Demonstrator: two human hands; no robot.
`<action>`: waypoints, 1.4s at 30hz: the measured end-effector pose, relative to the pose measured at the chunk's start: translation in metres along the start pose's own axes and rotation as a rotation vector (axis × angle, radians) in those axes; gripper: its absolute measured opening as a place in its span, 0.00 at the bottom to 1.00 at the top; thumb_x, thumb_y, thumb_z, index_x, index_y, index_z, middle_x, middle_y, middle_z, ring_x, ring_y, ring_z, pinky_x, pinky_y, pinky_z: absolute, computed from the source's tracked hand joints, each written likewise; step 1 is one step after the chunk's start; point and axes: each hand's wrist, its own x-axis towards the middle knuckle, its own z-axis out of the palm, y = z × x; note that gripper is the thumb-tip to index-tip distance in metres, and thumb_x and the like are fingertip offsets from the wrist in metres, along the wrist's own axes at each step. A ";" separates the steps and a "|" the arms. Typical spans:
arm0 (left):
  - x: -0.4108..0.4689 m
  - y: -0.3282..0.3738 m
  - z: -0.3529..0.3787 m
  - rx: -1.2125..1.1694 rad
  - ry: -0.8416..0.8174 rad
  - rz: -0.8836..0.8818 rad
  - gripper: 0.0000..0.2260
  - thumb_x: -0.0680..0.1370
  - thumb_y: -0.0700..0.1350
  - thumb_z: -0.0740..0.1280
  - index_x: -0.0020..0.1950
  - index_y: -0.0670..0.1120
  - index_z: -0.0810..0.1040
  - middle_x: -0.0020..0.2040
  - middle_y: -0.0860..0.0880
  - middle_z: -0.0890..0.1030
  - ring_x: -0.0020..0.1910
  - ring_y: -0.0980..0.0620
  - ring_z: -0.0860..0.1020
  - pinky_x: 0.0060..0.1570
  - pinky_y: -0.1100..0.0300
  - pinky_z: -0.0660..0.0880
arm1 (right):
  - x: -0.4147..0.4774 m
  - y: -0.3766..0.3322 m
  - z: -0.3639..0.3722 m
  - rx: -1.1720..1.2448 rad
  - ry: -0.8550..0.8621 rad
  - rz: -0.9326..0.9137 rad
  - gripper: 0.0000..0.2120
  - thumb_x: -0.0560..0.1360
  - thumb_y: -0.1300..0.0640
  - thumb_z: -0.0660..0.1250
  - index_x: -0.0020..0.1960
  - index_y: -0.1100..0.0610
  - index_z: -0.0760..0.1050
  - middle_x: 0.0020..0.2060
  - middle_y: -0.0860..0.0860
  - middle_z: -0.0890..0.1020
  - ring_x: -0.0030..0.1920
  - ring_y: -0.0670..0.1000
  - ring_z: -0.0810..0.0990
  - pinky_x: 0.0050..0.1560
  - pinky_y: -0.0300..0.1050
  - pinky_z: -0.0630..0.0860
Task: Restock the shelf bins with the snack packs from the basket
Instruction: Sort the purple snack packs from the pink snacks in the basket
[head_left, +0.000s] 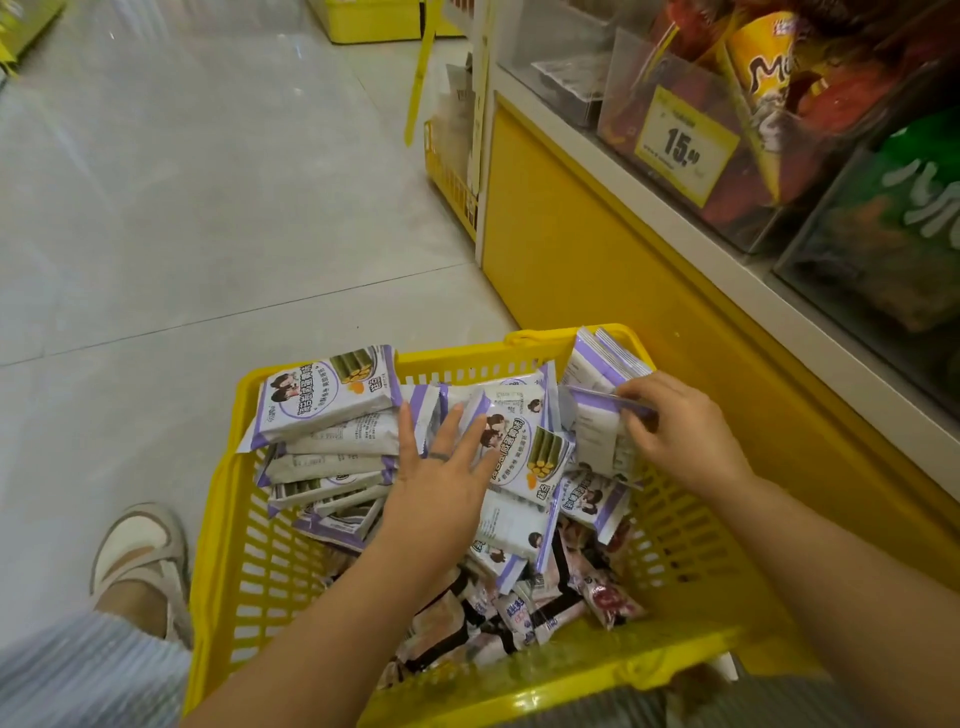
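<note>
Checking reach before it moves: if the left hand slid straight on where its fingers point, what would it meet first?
The left hand would likely meet the upright purple-and-white snack packs just ahead of it, then the far wall of the basket; depth is unclear.

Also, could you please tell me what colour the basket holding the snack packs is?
The basket is yellow, seen best in the head view.

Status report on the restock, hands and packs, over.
Left hand open, flat on snack packs in basket. Right hand pinching an upright bundle. Shelf bins alongside, nothing blocking.
</note>
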 end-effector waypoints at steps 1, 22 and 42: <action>-0.001 0.000 0.001 0.011 -0.003 -0.003 0.27 0.79 0.42 0.58 0.77 0.54 0.55 0.80 0.46 0.46 0.77 0.43 0.37 0.50 0.32 0.16 | 0.001 -0.002 0.001 -0.014 -0.024 0.004 0.11 0.75 0.58 0.67 0.57 0.54 0.77 0.54 0.48 0.79 0.51 0.50 0.79 0.49 0.47 0.78; -0.033 0.002 0.004 0.011 0.145 0.339 0.15 0.59 0.42 0.79 0.45 0.49 0.84 0.56 0.47 0.83 0.61 0.45 0.79 0.63 0.33 0.64 | -0.031 -0.045 0.041 -0.139 -0.469 -0.212 0.12 0.74 0.49 0.68 0.56 0.48 0.76 0.50 0.44 0.80 0.49 0.47 0.78 0.46 0.42 0.77; -0.034 0.002 0.044 -0.484 -0.276 0.130 0.15 0.82 0.49 0.56 0.67 0.52 0.71 0.65 0.51 0.74 0.59 0.49 0.75 0.54 0.53 0.73 | -0.054 -0.051 0.088 -0.148 -1.012 -0.086 0.09 0.72 0.57 0.69 0.52 0.53 0.79 0.47 0.53 0.80 0.48 0.54 0.77 0.46 0.45 0.74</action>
